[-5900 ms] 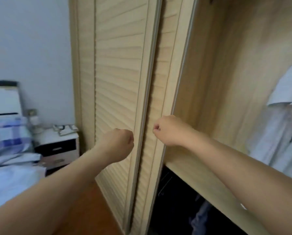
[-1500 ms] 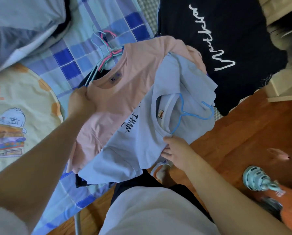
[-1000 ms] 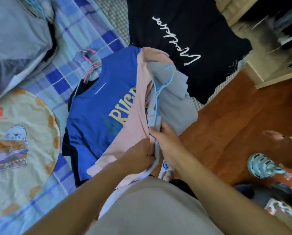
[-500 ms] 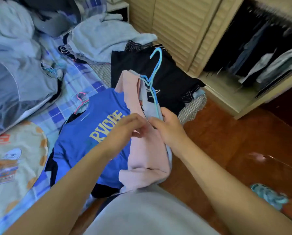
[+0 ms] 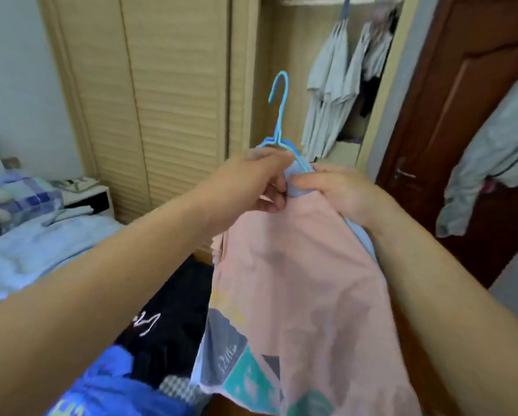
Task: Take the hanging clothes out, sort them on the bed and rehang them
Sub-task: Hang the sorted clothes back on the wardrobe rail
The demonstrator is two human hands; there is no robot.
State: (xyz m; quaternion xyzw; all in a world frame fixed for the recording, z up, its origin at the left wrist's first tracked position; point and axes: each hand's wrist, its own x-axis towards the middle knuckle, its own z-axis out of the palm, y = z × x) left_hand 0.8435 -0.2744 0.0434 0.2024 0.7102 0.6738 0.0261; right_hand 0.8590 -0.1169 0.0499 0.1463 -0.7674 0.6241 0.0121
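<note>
Two hands meet at frame centre. Going left to right, we note the bed [image 5: 26, 253] at lower left with a black shirt [image 5: 167, 319] and a blue shirt [image 5: 113, 382] on it. Our left hand [image 5: 251, 181] pinches the neck of the blue hanger [image 5: 280, 115]; our right hand [image 5: 336, 190] grips the collar bunch beside it. The pink shirt [image 5: 296, 295] hangs straight down below both. The hook points up, its long axis upright. The rail [image 5: 327, 1] lies above and right, in the open wardrobe beside grey shirts [image 5: 330, 94]; we judge the right hand nearer.
</note>
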